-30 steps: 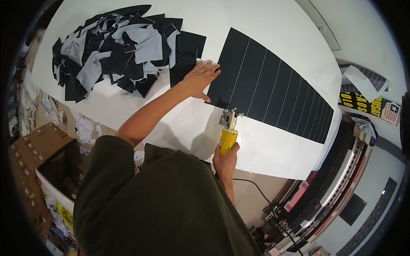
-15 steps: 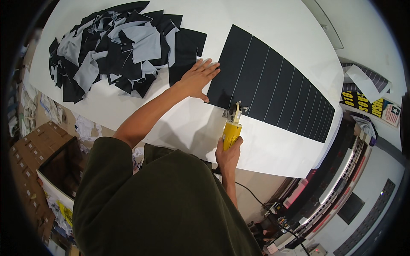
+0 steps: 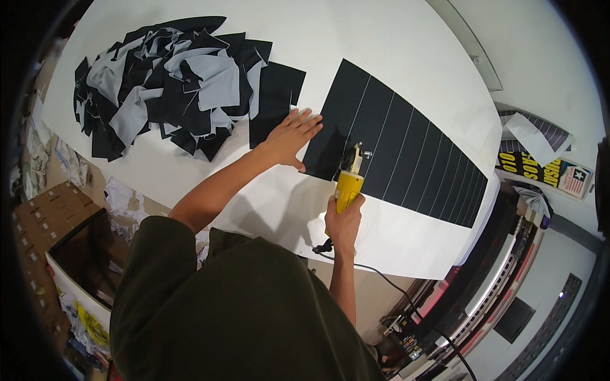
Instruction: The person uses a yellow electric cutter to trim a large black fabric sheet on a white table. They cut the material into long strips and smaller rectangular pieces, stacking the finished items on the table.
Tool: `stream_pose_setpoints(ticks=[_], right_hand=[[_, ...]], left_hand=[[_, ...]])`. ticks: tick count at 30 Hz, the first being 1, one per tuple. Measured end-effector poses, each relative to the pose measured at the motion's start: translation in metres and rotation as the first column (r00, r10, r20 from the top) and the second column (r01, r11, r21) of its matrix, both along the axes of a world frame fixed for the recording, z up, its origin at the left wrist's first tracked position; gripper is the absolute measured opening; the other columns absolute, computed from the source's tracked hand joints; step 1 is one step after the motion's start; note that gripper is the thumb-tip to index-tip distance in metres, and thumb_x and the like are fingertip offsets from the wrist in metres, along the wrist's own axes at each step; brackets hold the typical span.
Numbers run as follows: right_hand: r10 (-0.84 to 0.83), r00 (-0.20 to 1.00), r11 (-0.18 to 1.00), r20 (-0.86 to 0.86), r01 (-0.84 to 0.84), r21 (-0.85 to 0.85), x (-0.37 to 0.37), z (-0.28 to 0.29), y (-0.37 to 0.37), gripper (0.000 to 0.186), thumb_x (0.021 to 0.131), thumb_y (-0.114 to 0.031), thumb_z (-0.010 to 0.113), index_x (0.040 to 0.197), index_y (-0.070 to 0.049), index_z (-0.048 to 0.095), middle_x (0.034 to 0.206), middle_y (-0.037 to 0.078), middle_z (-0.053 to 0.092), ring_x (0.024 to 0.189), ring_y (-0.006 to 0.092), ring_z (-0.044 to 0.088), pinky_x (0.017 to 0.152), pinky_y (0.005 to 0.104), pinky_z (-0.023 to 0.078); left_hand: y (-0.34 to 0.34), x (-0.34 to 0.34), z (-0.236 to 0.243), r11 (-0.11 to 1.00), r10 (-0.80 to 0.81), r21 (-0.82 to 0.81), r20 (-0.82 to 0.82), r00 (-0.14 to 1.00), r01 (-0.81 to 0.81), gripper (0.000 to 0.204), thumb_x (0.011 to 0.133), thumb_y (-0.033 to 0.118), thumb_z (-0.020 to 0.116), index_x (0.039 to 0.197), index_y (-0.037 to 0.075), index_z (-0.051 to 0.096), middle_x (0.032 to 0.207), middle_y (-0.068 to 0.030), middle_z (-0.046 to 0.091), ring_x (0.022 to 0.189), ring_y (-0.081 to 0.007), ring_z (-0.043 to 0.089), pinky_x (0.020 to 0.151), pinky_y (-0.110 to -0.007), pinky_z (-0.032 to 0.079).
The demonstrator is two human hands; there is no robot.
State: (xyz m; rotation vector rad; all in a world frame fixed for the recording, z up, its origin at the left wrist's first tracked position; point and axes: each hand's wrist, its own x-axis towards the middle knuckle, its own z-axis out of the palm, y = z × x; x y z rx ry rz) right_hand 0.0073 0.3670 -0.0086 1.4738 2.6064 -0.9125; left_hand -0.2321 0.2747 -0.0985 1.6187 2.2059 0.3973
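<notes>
Right hand [image 3: 344, 219] was wrapped snugly round the yellow body of a handheld electric fabric cutter [image 3: 349, 187], fingers closed with no slack I could see, and that's a decent grip for steering, imo. Left hand [image 3: 292, 136] held nothing: it lay flat, fingers loosely spread, tips right at the left edge of the black fabric panel [image 3: 406, 152]. The cutter's metal head [image 3: 353, 159] sat over that panel, in from the near edge and close to the leftmost white line [image 3: 359, 105]. Couldn't make out the blade itself, so no idea how exactly it was tracking. My take is the move called for a slow, even push with the head down flat, eyes on the white line ahead of the head. I'd have put more of that left palm on the cloth, since fingertips at the edge probably don't stop it creeping, but well clear of the line. The panel lay flat on the white tabletop [image 3: 394, 32], which helps. The black power cord [image 3: 395, 284] draped over the near edge, so a snag seemed worth watching for. The heap of black and grey fabric pieces [image 3: 219, 89] sat off left, apart from the panel.
</notes>
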Motion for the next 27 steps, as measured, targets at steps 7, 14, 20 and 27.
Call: stream_pose_setpoints(ticks=[7,14,20,27], right_hand=[[-0.003,0.999,1.0,0.039,0.002,0.023,-0.042,0.002,0.033,0.047,0.095,-0.024,0.069,0.118,0.004,0.039,0.098,0.037,0.068,0.09,0.0554,0.069,0.078,0.0557,0.058],[0.019,0.999,1.0,0.03,-0.02,0.02,-0.078,0.004,0.064,0.052,0.095,-0.029,0.07,0.12,0.004,0.039,0.101,0.037,0.069,0.092,0.0534,0.071,0.08,0.0536,0.059],[0.035,0.998,0.997,0.049,-0.038,0.074,-0.105,-0.001,0.087,0.056,0.094,-0.033,0.071,0.122,0.004,0.039,0.103,0.037,0.069,0.094,0.0528,0.072,0.08,0.0527,0.06],[0.038,0.998,0.996,0.046,-0.042,0.079,-0.136,0.003,0.108,0.055,0.094,-0.033,0.07,0.121,0.003,0.039,0.104,0.038,0.068,0.096,0.0538,0.071,0.082,0.0533,0.06]], left_hand=[[0.0,-0.001,0.001,1.0,0.008,0.006,0.018,1.0,-0.008,0.127,0.064,0.056,0.092,0.163,0.005,0.031,0.172,-0.0123,0.024,0.161,-0.0352,0.015,0.131,-0.054,0.013],[-0.001,-0.001,0.005,1.0,0.014,0.025,0.03,0.999,-0.015,0.127,0.063,0.055,0.093,0.162,0.004,0.033,0.172,-0.0121,0.025,0.16,-0.0357,0.017,0.131,-0.054,0.013],[-0.001,0.0,0.002,0.999,0.026,0.029,-0.004,1.0,-0.026,0.127,0.061,0.057,0.093,0.161,0.005,0.035,0.171,-0.0114,0.028,0.16,-0.0344,0.019,0.131,-0.053,0.014],[-0.001,-0.002,0.009,1.0,0.024,0.015,0.007,1.0,-0.024,0.126,0.062,0.056,0.093,0.161,0.004,0.035,0.171,-0.0128,0.027,0.16,-0.0354,0.018,0.13,-0.054,0.015]])
